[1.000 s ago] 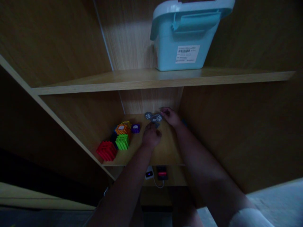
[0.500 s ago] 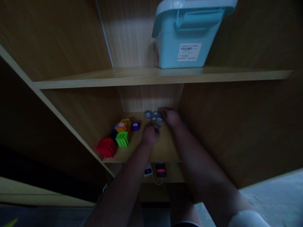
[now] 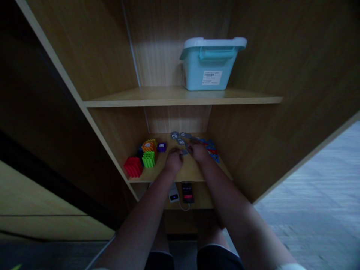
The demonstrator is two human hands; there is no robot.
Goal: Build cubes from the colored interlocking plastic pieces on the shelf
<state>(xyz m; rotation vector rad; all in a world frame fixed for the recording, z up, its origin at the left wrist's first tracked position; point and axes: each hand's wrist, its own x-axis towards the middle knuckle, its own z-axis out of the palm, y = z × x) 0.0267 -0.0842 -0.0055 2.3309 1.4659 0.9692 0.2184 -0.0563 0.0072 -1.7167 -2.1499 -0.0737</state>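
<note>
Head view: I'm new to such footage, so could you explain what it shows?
No machine here: these are a person's bare left hand and right hand, filmed by a camera worn on the head, looking forward and down into a wooden cabinet. Small grey pieces lie on its middle shelf. Both hands are at the nearest piece; dimness hides whether either grip holds it. A red stack and green stack stand left; blue and red pieces lie right. A light-blue box sits on the shelf above.
</note>
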